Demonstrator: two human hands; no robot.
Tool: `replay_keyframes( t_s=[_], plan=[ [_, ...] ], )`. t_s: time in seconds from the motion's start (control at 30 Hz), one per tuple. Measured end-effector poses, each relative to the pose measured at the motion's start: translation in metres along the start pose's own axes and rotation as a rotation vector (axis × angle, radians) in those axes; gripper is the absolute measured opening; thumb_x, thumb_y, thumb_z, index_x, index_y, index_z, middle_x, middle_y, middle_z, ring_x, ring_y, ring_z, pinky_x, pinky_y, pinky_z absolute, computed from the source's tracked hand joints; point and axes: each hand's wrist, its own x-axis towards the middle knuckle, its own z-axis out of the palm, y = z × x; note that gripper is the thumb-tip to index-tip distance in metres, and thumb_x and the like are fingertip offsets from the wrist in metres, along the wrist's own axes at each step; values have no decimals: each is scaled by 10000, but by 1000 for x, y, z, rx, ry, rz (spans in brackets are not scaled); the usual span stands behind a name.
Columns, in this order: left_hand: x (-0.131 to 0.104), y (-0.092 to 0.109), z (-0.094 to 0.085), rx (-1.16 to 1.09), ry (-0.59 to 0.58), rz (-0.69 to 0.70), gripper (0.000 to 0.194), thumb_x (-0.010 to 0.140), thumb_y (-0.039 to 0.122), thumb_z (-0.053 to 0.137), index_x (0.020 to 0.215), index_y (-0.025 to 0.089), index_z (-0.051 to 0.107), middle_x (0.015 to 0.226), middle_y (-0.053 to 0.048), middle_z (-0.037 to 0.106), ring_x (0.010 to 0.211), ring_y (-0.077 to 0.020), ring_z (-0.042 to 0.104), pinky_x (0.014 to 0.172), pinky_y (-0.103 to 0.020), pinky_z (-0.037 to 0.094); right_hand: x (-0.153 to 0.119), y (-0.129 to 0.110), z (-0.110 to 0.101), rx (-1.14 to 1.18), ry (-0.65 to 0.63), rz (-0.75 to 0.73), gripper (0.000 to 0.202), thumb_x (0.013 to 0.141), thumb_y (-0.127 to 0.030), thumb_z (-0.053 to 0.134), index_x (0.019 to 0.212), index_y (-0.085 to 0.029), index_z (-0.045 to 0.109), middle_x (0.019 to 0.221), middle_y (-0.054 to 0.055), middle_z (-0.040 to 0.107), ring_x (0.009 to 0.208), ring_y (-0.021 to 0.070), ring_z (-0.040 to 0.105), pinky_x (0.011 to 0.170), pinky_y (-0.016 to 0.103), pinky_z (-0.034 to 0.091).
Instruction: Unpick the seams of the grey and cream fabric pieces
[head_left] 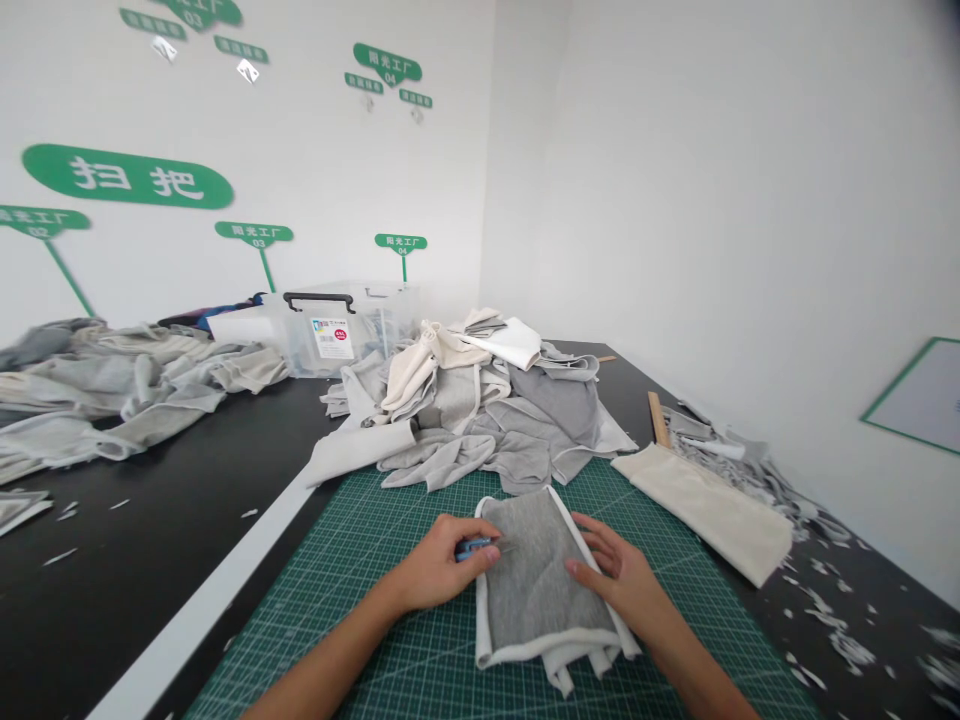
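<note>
A grey piece of fabric (536, 570) with rolled white edges lies on the green cutting mat (337, 600) in front of me. Its lower edge hangs in several loose white strips. My left hand (442, 565) is closed around small blue-handled thread snips (472, 548), whose pointed metal tip lies over the fabric's left side. At the right edge of the same fabric is my right hand (619, 570), thumb on top and fingers at the white border, gripping it. Part of the snips' handle is hidden inside my left hand.
A heap of grey and cream cloth (495, 420) covers the mat's far end. Folded cream fabric (705, 510) and scraps (832, 625) lie right. More cloth (112, 390) and a clear plastic box (322, 330) stand left. A white strip (202, 600) runs along the mat's left side.
</note>
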Motion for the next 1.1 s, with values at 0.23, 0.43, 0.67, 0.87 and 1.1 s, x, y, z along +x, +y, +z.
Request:
replay_keyframes(
  t_s=[0.23,0.43,0.67,0.87,1.1],
  plan=[
    [3,-16,1,-396,22,-45,312,799,402,681,962,138,659,812,-17,617,743,-149,514,696,-245,378,-1,-4,2,-16,23,-3,700,626,-401,786,1237,-175,531,1107,116,675,1005,277,661,865,392,526],
    [7,-25,-1,-634,-27,-123,343,839,466,621,763,137,562,519,77,353,454,-60,276,445,-193,218,0,-2,1,8,34,-24,656,619,-392,795,1201,-188,571,1080,113,691,1005,290,663,890,428,514],
    [9,-45,1,-884,-22,-233,327,868,490,543,797,179,470,527,113,202,415,-49,106,375,-176,104,0,-4,1,4,45,-22,658,589,-448,796,1163,-186,609,1077,112,695,1015,291,660,906,428,509],
    [8,-46,-3,-967,-31,-235,345,904,500,472,937,160,524,562,98,254,411,-44,121,367,-167,116,-2,-7,4,-25,64,-27,647,594,-427,802,1152,-174,597,1070,117,703,1026,293,659,933,447,495],
    [5,-41,-4,-961,-63,-222,511,931,582,333,1014,133,562,575,81,289,410,-50,123,365,-180,121,-5,-12,6,-71,82,-40,629,609,-446,786,1145,-180,590,1037,104,709,982,289,674,904,456,513]
  ],
)
